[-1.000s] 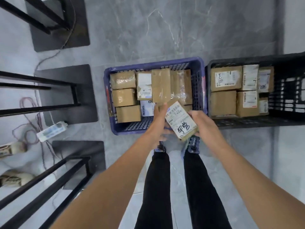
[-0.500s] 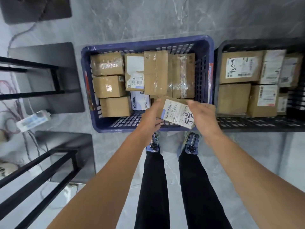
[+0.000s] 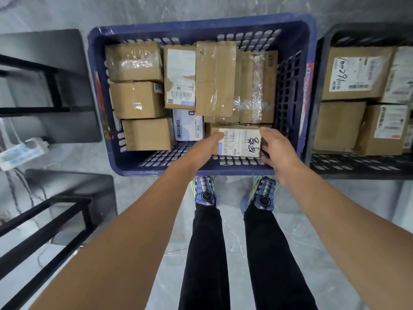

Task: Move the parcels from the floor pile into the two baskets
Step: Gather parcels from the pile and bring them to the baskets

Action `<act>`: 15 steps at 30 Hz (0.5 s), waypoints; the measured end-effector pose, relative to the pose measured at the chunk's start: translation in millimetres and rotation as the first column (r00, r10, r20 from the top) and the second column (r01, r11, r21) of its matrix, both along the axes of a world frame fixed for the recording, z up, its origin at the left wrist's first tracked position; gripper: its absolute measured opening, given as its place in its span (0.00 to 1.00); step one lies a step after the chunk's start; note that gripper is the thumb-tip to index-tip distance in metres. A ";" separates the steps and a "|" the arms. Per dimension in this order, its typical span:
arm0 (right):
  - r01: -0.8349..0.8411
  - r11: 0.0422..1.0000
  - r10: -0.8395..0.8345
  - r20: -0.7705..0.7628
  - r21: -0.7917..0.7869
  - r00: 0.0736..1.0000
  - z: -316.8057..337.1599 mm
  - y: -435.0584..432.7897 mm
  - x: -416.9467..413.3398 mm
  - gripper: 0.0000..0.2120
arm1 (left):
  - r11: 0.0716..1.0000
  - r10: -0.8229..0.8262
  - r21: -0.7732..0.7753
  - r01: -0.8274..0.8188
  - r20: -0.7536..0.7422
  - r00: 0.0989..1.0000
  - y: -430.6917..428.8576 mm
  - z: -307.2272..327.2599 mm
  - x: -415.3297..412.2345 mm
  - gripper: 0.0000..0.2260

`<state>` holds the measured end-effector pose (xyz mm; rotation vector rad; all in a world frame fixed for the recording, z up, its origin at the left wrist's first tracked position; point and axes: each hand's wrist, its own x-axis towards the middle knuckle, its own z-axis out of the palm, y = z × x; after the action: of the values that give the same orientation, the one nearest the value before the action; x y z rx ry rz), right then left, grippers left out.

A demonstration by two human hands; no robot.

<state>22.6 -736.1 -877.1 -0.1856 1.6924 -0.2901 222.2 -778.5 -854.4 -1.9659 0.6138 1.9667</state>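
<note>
A small brown parcel (image 3: 240, 142) with a white label and black handwriting lies low in the near right part of the blue basket (image 3: 292, 90). My left hand (image 3: 201, 151) holds its left end and my right hand (image 3: 276, 151) grips its right end, fingers curled under it. Several taped brown parcels (image 3: 138, 99) fill the rest of the blue basket. To the right, the black basket (image 3: 357, 163) holds several labelled parcels (image 3: 355, 72). The floor pile is out of view.
Black metal rack legs (image 3: 51, 222) and dark base plates (image 3: 44, 86) stand on the grey floor at left, with a white power strip (image 3: 21, 153) and cables. My feet (image 3: 205, 193) stand just in front of the blue basket.
Both hands have carried the labelled parcel forward over the rim and down into the blue basket's near right corner. The view has moved closer to the baskets.
</note>
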 end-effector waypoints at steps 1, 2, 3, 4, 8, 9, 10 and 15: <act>-0.007 1.000 0.007 0.002 0.001 1.000 -3.6 -0.9 2.3 0.08 | 1.000 0.003 0.000 -0.003 0.001 1.000 -1.4 -3.4 1.1 0.30; -0.030 1.000 0.030 0.003 0.005 1.000 -7.9 -1.3 4.0 0.08 | 1.000 0.003 0.000 -0.003 0.001 1.000 -2.5 -6.4 2.7 0.30; -0.062 0.998 0.062 0.005 0.008 0.998 -10.0 -2.2 7.0 0.09 | 1.000 0.002 0.005 -0.002 0.007 1.000 -3.3 -9.2 4.3 0.31; -0.089 0.996 0.089 0.007 0.005 0.996 -11.8 -2.7 8.9 0.12 | 1.000 0.004 0.009 -0.004 0.024 1.000 -2.9 -12.5 6.3 0.35; -0.128 0.992 0.128 0.014 -0.007 0.992 -20.7 -4.4 13.8 0.31 | 1.000 0.013 0.020 -0.014 0.059 0.998 4.4 -25.4 17.4 0.40; -0.125 0.992 0.125 0.020 -0.006 0.992 -21.3 -5.5 15.3 0.31 | 1.000 0.011 0.015 -0.012 0.053 0.999 4.1 -23.9 18.4 0.38; -0.123 0.992 0.123 0.030 -0.003 0.992 -21.6 -6.2 16.4 0.31 | 1.000 0.003 0.011 -0.004 0.048 0.999 3.8 -23.7 19.3 0.37; -0.175 0.985 0.175 0.047 0.002 0.984 -22.4 -7.1 22.3 0.33 | 0.998 -0.049 0.030 0.047 0.072 0.996 4.1 -28.9 20.4 0.36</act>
<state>45.0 -743.3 -899.5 -0.3189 1.6191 -0.1569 242.7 -774.4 -883.3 -1.9772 0.6060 1.8567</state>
